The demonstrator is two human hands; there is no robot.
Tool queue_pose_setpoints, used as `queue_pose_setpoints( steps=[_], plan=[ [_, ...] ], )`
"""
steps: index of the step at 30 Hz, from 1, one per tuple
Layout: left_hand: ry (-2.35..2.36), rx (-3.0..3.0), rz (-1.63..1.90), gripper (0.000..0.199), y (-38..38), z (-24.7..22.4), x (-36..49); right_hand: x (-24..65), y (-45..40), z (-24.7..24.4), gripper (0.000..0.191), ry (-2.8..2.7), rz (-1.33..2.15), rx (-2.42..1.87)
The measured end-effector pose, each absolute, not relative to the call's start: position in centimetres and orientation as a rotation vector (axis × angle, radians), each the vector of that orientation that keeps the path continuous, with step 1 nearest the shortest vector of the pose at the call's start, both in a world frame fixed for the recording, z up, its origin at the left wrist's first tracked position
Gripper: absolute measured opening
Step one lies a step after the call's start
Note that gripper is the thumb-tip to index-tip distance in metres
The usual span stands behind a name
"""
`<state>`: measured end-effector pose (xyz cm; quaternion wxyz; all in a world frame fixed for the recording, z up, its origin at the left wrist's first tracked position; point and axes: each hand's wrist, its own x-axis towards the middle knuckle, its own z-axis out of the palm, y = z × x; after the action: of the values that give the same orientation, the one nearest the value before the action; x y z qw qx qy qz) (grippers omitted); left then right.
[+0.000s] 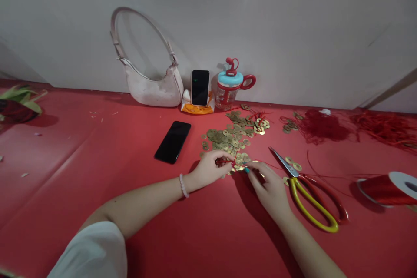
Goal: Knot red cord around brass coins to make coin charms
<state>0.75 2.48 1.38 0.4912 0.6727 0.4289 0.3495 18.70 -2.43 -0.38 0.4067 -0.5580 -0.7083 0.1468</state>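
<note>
My left hand (213,167), with a beaded bracelet (183,185) at the wrist, pinches a red cord (224,161) between thumb and fingers. Close on its right, my right hand (265,182) is closed in a pinch at the same cord, fingertips a short way from the left ones. Whether a coin hangs on the cord between them I cannot tell. Just beyond both hands spreads a heap of brass coins (224,139) with holes in the middle. Scissors (308,193) with one yellow and one red handle lie to the right of my right hand, blades pointing away.
A black phone (172,142) lies left of the coins. Along the wall stand a handbag (153,84), a propped phone (200,87) and a lidded cup (227,91). Red thread (322,127) and a ribbon spool (387,187) are at right. Leaves (22,95) lie far left.
</note>
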Motion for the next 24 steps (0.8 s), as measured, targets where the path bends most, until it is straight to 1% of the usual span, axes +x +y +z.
queue_pose_setpoints(
  steps=[4,9,13,16,18,20,24],
  plan=[
    [1.067,1.672,0.878,0.014,2.5,1.3,0.7,19.1,-2.4,-0.3,0.012,-1.907,0.371,-1.359],
    [0.944,1.815,0.914,0.014,2.7,1.2,0.6,19.0,-2.7,0.1,0.017,-2.148,0.368,-1.227],
    [0.872,1.875,0.880,0.016,2.7,0.7,0.6,19.0,-2.9,0.4,0.018,-2.146,0.144,-1.158],
    [0.833,1.961,0.818,0.017,2.5,0.5,0.5,18.9,-2.9,0.7,0.017,-2.048,-0.041,-1.170],
    [0.809,2.021,0.772,0.018,2.5,0.5,0.4,18.9,-2.9,0.8,0.015,-2.025,-0.097,-1.200],
    [0.790,2.064,0.740,0.019,2.4,0.6,0.3,18.8,-2.8,0.7,0.015,-2.042,-0.074,-1.249],
    [0.770,2.062,0.735,0.018,2.4,0.8,0.2,18.7,-2.8,0.0,0.015,-2.007,0.143,-1.324]
  ],
)
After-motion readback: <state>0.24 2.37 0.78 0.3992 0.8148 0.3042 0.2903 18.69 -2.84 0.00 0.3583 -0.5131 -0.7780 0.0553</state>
